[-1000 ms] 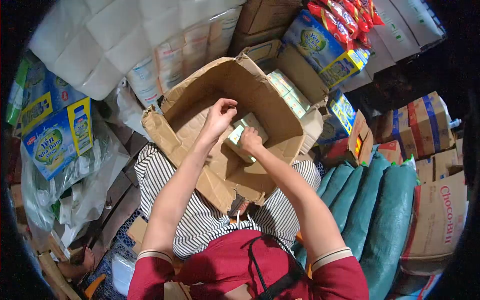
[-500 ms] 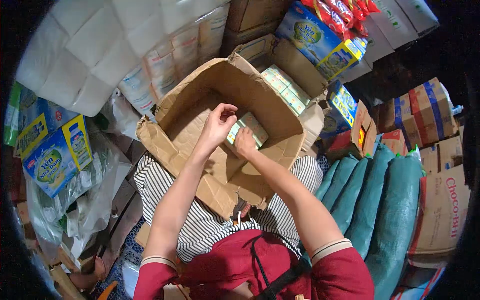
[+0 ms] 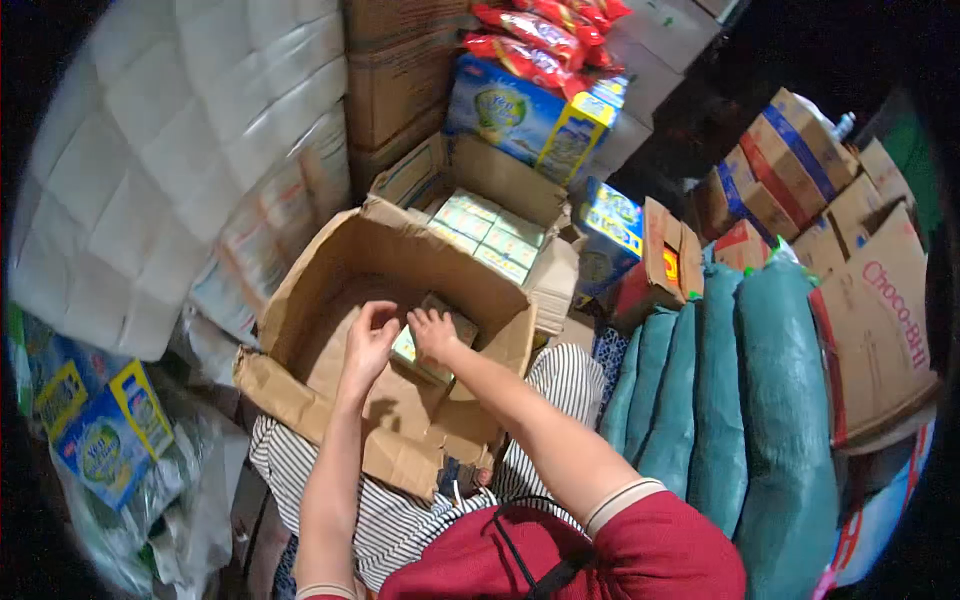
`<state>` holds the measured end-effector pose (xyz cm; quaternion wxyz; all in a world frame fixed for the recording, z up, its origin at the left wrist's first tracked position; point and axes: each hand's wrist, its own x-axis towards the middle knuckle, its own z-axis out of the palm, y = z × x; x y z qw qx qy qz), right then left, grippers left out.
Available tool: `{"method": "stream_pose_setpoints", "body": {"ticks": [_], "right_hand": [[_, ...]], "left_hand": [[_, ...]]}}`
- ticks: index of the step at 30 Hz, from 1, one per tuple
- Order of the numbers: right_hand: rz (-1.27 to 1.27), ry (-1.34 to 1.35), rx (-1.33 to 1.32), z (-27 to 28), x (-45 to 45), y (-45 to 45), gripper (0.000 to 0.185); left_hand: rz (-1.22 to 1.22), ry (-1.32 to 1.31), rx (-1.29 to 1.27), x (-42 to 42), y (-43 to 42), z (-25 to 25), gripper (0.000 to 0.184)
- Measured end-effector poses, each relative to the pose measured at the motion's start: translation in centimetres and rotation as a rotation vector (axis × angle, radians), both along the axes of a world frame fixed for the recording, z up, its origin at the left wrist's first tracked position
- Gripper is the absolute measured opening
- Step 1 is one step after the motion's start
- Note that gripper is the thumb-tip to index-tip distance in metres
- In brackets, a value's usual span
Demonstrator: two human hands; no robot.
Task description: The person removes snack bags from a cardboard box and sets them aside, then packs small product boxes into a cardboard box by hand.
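An open cardboard box [image 3: 330, 260] sits between my knees, with its flaps folded outward. Down inside it is a small pack of pale green boxes [image 3: 404, 347], partly covered by my right hand [image 3: 434, 335]. The fingers of that hand are spread and appear to rest on the pack's top. My left hand [image 3: 370, 345] hovers just left of the pack, holding nothing, its fingers curved and the thumb apart from them. Right behind stands a second open carton [image 3: 545, 305] with rows of matching pale green boxes [image 3: 490, 235].
White wrapped packs [image 3: 180, 150] tower at the left. Blue printed cartons [image 3: 505, 105] with red bags [image 3: 540, 45] on top stand at the back. Long green sacks [image 3: 790, 380] lie on the right beside a brown carton [image 3: 880, 330]. Plastic-covered blue boxes [image 3: 105, 450] are at lower left.
My view has turned right and up, so more of the second carton shows. My right hand's fingers have spread over the pack. My left hand remains beside it, empty.
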<state>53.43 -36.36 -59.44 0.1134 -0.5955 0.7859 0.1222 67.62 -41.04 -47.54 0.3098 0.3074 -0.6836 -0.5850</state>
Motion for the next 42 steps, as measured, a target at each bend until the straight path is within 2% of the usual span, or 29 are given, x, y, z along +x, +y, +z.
{"method": "stream_pose_setpoints", "body": {"ticks": [7, 11, 12, 14, 17, 19, 21, 25, 28, 29, 31, 33, 34, 35, 37, 40, 41, 42], "right_hand": [[-0.010, -0.044, -0.015, 1.6, 0.6, 1.2, 0.081], [-0.017, -0.039, 0.057, 0.9, 0.3, 0.9, 0.067], [-0.023, -0.077, 0.110, 2.4, 0.4, 0.9, 0.062], [0.066, -0.098, 0.044, 3.0, 0.7, 1.1, 0.061], [0.177, -0.282, -0.024, 7.7, -0.5, 1.5, 0.059], [0.212, -0.455, -0.156, 11.9, -2.7, 2.5, 0.053], [0.209, -0.574, -0.457, 17.6, -5.4, 4.9, 0.047], [-0.150, -0.486, -0.674, 22.8, -12.8, 7.2, 0.044], [-0.354, -0.464, -0.650, 18.0, -19.4, 7.1, 0.041], [-0.408, -0.405, -0.602, 14.6, -21.8, 6.4, 0.042], [-0.447, -0.262, -0.326, 9.3, -24.1, 5.2, 0.041], [-0.379, -0.356, -0.142, 6.2, -24.9, 5.0, 0.042], [-0.375, -0.333, -0.208, 3.2, -25.1, 4.3, 0.043], [-0.435, -0.344, -0.159, 2.3, -24.7, 3.9, 0.045], [-0.453, -0.241, -0.248, 0.2, -23.5, 3.5, 0.048], [-0.417, -0.141, -0.212, -2.1, -22.8, 2.3, 0.069], [-0.427, -0.137, -0.201, -2.4, -22.4, 2.3, 0.068], [-0.435, -0.131, -0.188, -2.1, -21.8, 2.5, 0.068]], "left_hand": [[-0.040, -0.073, -0.051, -0.1, 0.1, -1.4, 0.022], [-0.083, -0.107, -0.081, -0.4, 0.1, -1.4, 0.022], [-0.084, -0.091, -0.097, -0.4, -0.2, -1.9, 0.021], [-0.069, -0.085, -0.120, -0.1, -0.1, -1.7, 0.021], [-0.061, -0.112, -0.088, -0.1, 0.0, -1.1, 0.022], [-0.060, -0.086, -0.188, -0.2, -0.1, -1.3, 0.021], [-0.054, -0.089, -0.178, -0.2, 0.6, -0.7, 0.021], [-0.077, -0.156, -0.143, -0.9, 1.6, 0.7, 0.021], [-0.145, -0.192, -0.167, -1.5, 2.5, 0.6, 0.021], [-0.163, -0.213, -0.183, -2.1, 2.5, 1.5, 0.022], [-0.278, -0.350, -0.474, -3.8, 2.5, 4.4, 0.025], [-0.430, -0.454, -0.784, -5.1, 2.3, 7.4, 0.034], [-0.486, -0.465, -0.746, -6.3, 2.1, 9.0, 0.037], [-0.536, -0.472, -0.711, -7.8, 1.9, 10.0, 0.039], [-0.471, -0.420, -0.776, -10.8, 0.9, 9.2, 0.042], [-0.288, -0.396, -0.978, -14.2, 0.2, 6.0, 0.048], [-0.231, -0.404, -1.087, -15.1, -0.1, 5.1, 0.050], [-0.229, -0.416, -1.071, -15.7, -0.6, 3.8, 0.050]]}}
